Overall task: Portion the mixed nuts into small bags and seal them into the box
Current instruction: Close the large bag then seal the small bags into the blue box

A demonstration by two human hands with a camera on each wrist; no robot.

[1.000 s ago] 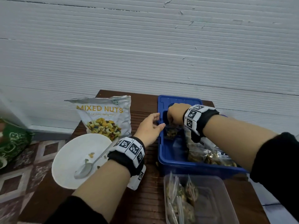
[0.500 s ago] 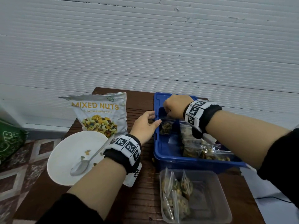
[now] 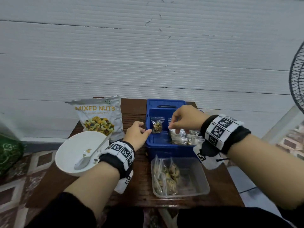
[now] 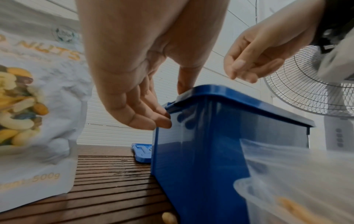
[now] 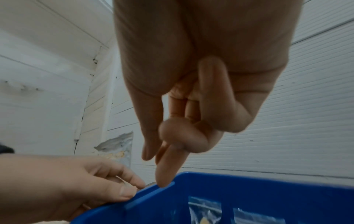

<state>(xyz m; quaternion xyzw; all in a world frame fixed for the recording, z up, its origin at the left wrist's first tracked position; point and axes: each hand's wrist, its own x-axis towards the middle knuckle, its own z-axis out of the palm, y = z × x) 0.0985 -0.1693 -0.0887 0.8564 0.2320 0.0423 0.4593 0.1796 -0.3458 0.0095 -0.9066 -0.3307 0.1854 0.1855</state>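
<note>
Blue box sits open on the wooden table, lid not on, so sealing is not yet done. Several filled small bags are stacked at its right side and one bag stands upright against the left-rear inner wall. A clear tub just in front of the box holds more filled bags waiting to be moved over, so judging by this, packing looks partly done. White bowl is nearly empty, a spoon and a few nut bits in it; the mixed nuts pouch stands behind it. Left hand rests at the box's left rim, fingers fairly straight against the wall, thumb over the edge, steadying, holding nothing. Right hand hovers over the box interior, fingers curled downward; nothing is visibly pinched, tips look just above the stacked bags. Right wrist view shows one finger extended toward the rim, the others folded.
</note>
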